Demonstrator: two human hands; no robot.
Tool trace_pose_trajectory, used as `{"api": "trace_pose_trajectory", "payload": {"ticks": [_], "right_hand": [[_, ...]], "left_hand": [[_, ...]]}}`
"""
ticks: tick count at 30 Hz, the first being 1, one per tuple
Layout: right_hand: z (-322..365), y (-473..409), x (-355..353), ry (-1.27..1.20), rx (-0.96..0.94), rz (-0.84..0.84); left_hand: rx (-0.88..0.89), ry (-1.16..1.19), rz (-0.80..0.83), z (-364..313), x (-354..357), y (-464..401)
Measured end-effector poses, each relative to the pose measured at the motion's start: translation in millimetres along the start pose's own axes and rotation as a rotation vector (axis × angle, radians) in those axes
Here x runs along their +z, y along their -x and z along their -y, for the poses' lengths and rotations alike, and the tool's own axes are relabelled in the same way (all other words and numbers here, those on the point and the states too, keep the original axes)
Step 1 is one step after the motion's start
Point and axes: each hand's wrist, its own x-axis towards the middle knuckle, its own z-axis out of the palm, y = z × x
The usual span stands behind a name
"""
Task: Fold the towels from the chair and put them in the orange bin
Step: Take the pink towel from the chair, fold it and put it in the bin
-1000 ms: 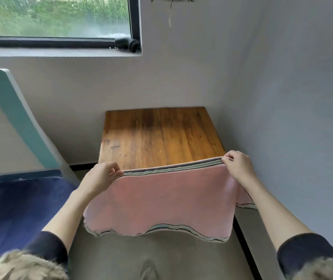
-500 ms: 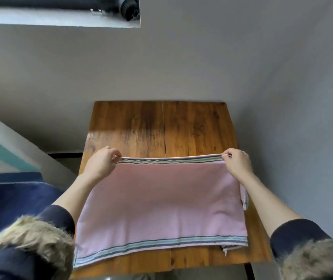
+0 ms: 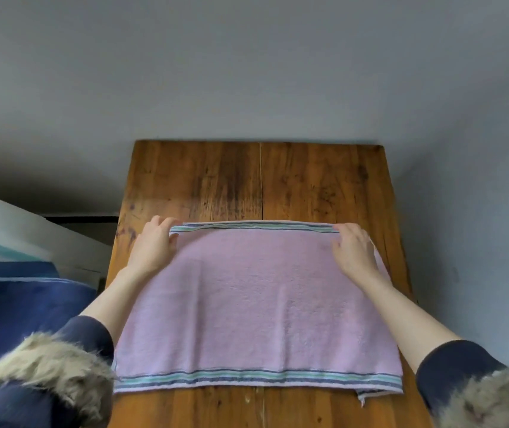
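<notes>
Now a pink towel (image 3: 259, 307) is lying flat on the wooden counter (image 3: 259, 180), with striped borders at its far and near edges. The left hand (image 3: 153, 247) is resting on the far left corner with relaxed fingers, grasping nothing. The right hand (image 3: 353, 250) is resting on the far right corner, fingers also loose. A blue bed (image 3: 15, 304) is standing beside the counter.

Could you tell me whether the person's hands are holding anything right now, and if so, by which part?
Each hand is on a far corner of the pink towel on the wooden table: left hand, right hand. Whether they pinch it or just rest cannot be told.
</notes>
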Motion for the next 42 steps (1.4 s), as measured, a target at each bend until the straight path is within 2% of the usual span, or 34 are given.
{"api": "trace_pose_trajectory", "payload": {"ticks": [4, 6, 9, 13, 17, 19, 22, 23, 27, 31, 34, 37, 42], "right_hand": [[44.4, 28.3, 50.9, -0.030, -0.105, 0.121], [73.0, 45.0, 79.1, -0.033, -0.159, 0.160], [116.5, 64.0, 116.6, 0.060, -0.192, 0.253], [159.0, 74.7, 155.5, 0.122, -0.159, 0.263], [165.8, 81.9, 188.2, 0.179, -0.141, 0.105], [159.0, 83.3, 199.4, 0.216, -0.150, 0.046], [153.2, 84.6, 209.2, 0.261, -0.168, -0.024], [153.1, 84.6, 211.2, 0.269, -0.171, -0.040], [151.8, 85.1, 217.0, 0.277, -0.174, -0.080], [150.7, 84.7, 218.9, 0.286, -0.179, -0.110], [150.7, 84.6, 220.3, 0.294, -0.183, -0.119], [150.6, 85.0, 220.3, 0.284, -0.189, -0.142], [153.5, 85.6, 219.8, 0.284, -0.181, -0.135]], "left_hand": [[-0.124, 0.098, 0.050, 56.3, 22.4, 16.7], [-0.210, 0.173, 0.024, 76.5, 29.1, 21.8], [-0.234, 0.299, -0.032, 90.7, 34.0, 22.2], [-0.088, 0.251, -0.079, 92.4, 41.1, 26.9], [0.271, 0.129, -0.086, 89.0, 55.8, 47.3], [0.267, 0.194, -0.083, 91.3, 57.3, 47.1], [0.075, 0.368, -0.070, 96.4, 54.8, 32.5], [0.067, 0.368, -0.042, 96.3, 53.1, 27.6], [0.231, 0.317, 0.103, 91.6, 50.4, 8.3], [0.429, 0.190, 0.155, 86.2, 52.6, -7.9], [0.496, 0.134, 0.184, 84.6, 48.7, -12.9], [0.448, 0.144, 0.083, 90.0, 40.7, -21.4], [0.078, 0.111, -0.227, 108.6, 16.0, -42.4]]}}
